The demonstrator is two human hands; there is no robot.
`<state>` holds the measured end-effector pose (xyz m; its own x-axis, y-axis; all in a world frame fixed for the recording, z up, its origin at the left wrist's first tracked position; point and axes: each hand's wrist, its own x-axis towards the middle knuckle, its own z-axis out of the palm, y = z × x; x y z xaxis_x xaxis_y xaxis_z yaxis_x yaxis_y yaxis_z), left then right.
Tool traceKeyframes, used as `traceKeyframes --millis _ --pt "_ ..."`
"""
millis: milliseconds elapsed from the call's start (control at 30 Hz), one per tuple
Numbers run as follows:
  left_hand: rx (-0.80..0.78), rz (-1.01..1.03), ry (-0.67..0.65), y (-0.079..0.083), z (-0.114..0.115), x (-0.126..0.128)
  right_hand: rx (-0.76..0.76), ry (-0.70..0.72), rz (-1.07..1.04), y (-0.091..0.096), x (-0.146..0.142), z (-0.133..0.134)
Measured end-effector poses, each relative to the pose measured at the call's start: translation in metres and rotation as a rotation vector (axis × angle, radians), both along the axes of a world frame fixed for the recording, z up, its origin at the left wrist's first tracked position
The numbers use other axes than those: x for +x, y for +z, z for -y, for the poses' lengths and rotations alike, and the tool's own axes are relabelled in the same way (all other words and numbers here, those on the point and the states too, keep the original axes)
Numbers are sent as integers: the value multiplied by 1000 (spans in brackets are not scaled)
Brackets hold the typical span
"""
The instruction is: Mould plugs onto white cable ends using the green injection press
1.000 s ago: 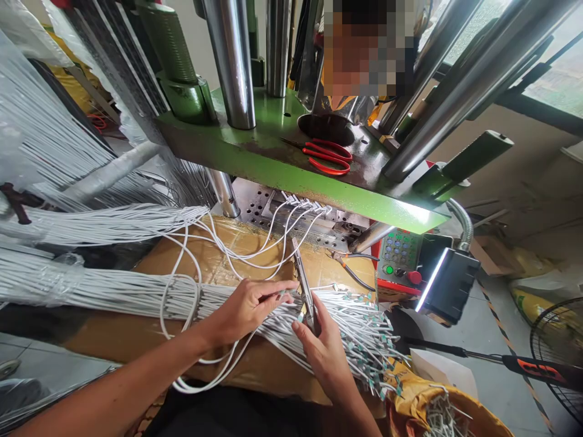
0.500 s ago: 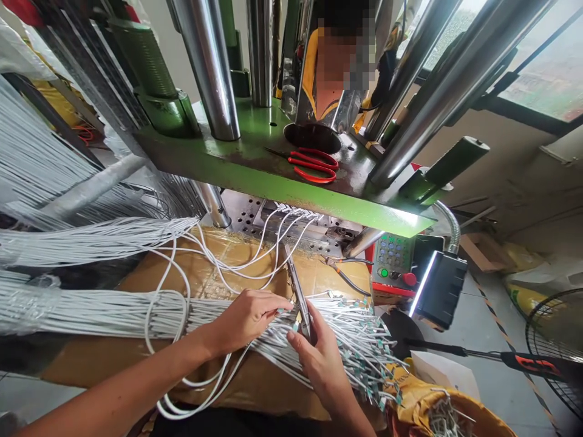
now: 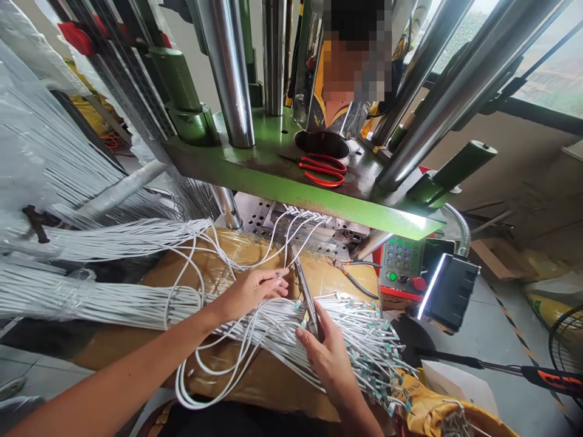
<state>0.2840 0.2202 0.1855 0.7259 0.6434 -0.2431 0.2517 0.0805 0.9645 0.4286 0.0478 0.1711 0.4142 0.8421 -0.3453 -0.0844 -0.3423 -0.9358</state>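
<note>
My right hand (image 3: 330,355) is closed around the lower end of a narrow metal bar (image 3: 303,282), held tilted above the cables. Small pale and teal pieces sit along the bar's left edge, near my right thumb. My left hand (image 3: 252,292) is just left of the bar, apart from it, its thumb and forefinger pinched at a small teal piece that is hard to make out. Beneath both hands lies a thick bundle of white cables (image 3: 122,303), its teal-tipped ends (image 3: 373,346) fanned out on the right. Several cable loops (image 3: 218,370) hang below my left forearm.
A green press plate (image 3: 273,173) on steel columns stands ahead, with red-handled scissors (image 3: 324,169) on it. White cables run into the tooling (image 3: 305,213) below. Orange-black cutters (image 3: 353,276), a control box (image 3: 401,267), a lamp (image 3: 449,291) and a yellow sack (image 3: 428,403) are at right. Another person is opposite.
My left hand has moved up and away from the bar, and cable loops now arch beside it. My right hand still grips the bar. The whole view has shifted slightly.
</note>
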Motion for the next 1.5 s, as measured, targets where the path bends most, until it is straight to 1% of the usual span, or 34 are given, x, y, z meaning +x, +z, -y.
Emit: traceKeyframes --millis 67,100,133,200,267,400,467,533,600,700,800,900,1000,1133,1267,1400,1500 --pt "26 57 126 -1 -3 1 -7 7 -19 0 0 0" --pt "25 68 152 1 -4 1 -6 14 -25 1 1 0" --pt "12 63 151 3 -5 1 -2 20 -28 2 1 -1" --pt "-6 8 106 8 -6 3 8 24 -25 4 1 -1" --pt "41 -48 60 12 -5 6 17 23 -22 5 1 -2" --pt "254 -89 18 16 3 15 18 18 -39 3 1 -2" --pt "348 -130 -3 16 5 17 13 14 -42 1 1 -2" --pt "450 -171 -52 13 6 16 9 12 -40 0 1 -1" --pt "579 -153 -119 8 6 13 8 10 -39 -1 2 -1" --pt "770 -49 -194 -4 3 9 8 5 -43 -2 2 -1" --pt "888 30 -248 -14 0 8 -2 5 -51 -3 2 0" --pt "886 77 -266 -15 -2 10 -7 7 -52 -4 2 0" --pt "843 81 -262 -11 -3 11 -6 3 -42 -5 2 0" --pt "841 90 -255 -7 -3 12 -17 25 -35 -4 3 -1" --pt "854 91 -233 -12 -4 12 -7 54 19 1 3 -2" --pt "870 98 -243 -19 -5 13 55 85 145 5 2 -2" --pt "848 115 -243 -20 -5 16 88 94 211 7 1 0"
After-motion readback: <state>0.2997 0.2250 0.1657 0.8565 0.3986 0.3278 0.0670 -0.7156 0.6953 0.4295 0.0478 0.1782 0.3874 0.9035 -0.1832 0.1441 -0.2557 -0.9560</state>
